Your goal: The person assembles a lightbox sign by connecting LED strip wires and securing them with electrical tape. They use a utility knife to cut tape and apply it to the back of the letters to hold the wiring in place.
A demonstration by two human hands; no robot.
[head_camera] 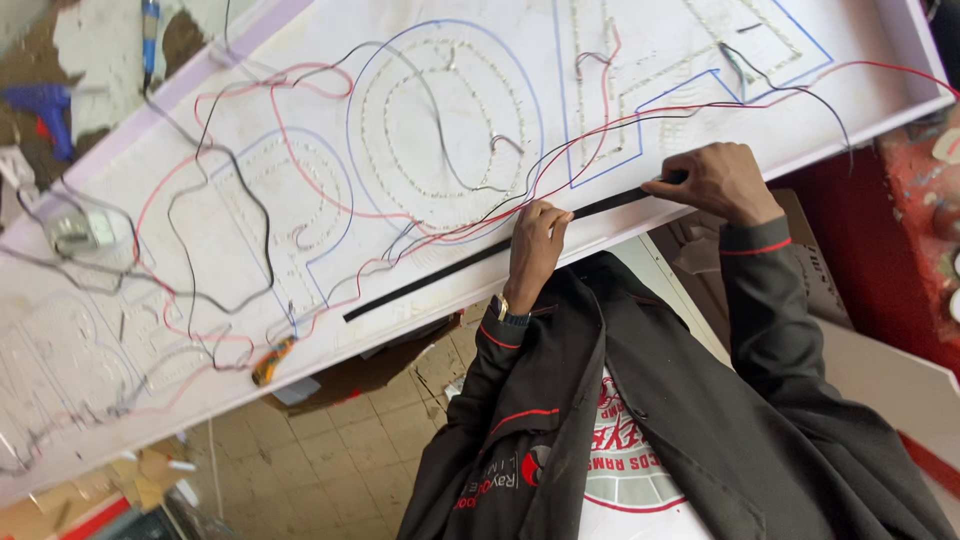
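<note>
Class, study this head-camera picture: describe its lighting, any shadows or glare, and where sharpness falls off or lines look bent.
Head view: soft, even daylight, no hard glare on the white sign panel; only faint shadows under the left hand and right hand on the black strip; centre sharp, while the far left corner by the blue glue gun turns soft; the panel's long edge runs tilted across the frame.

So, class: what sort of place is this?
Probably a sign-making workshop: a big white sign board with outlined letters, red and black wires across it, and a blue glue gun lying nearby.
</note>
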